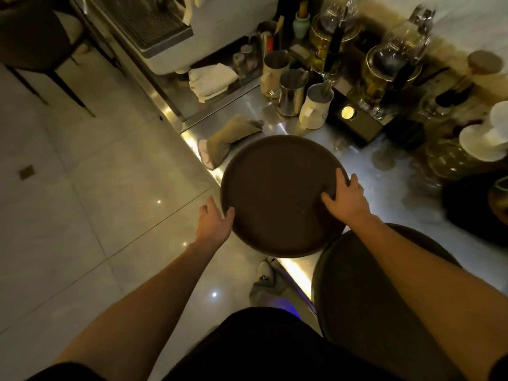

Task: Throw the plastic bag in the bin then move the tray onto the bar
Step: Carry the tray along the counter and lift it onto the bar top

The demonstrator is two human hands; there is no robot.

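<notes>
A round dark brown tray [272, 188] is held at the edge of the steel bar counter [316, 133], partly over the counter and partly over the floor. My left hand [213, 222] grips its near-left rim, thumb on top. My right hand [345, 196] grips the near-right rim with fingers spread on the tray's surface. The tray is bare. No plastic bag or bin is in view.
A second round dark tray [371, 298] lies on the counter under my right forearm. Folded cloths [231, 138], metal and white jugs [291, 92], glass siphons [384, 64] and a coffee machine [170, 31] crowd the counter beyond. A chair [35, 42] stands on the tiled floor at left.
</notes>
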